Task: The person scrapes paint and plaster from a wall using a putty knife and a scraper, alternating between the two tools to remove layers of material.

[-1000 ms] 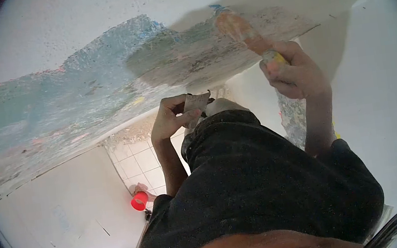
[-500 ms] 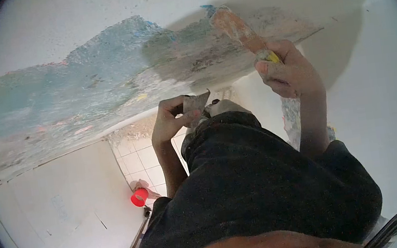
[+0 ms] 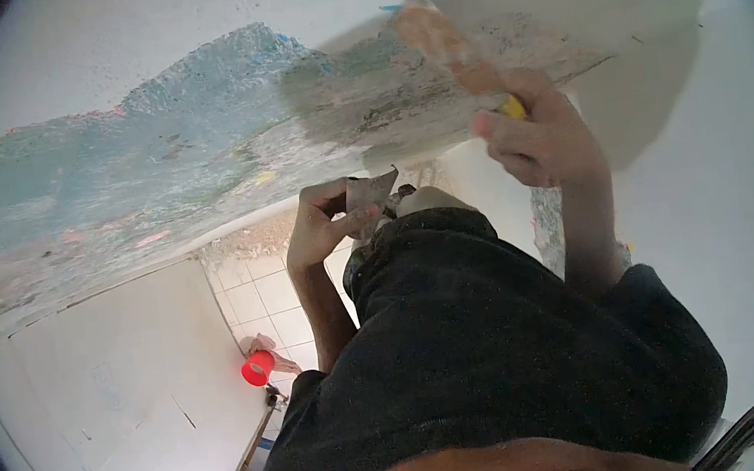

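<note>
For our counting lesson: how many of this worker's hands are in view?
2. The left hand, near the picture's middle, holds a thin grey piece; the right hand, higher and further right, grips a flat-bladed tool. Neither is hidden.

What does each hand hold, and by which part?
Right hand: a scraper, by its handle. Left hand: a flat grey piece, by its lower part.

No text, label or number can be read; the bluish marks (image 3: 106,386) on the wall (image 3: 146,328) are too faint to make out.
</note>
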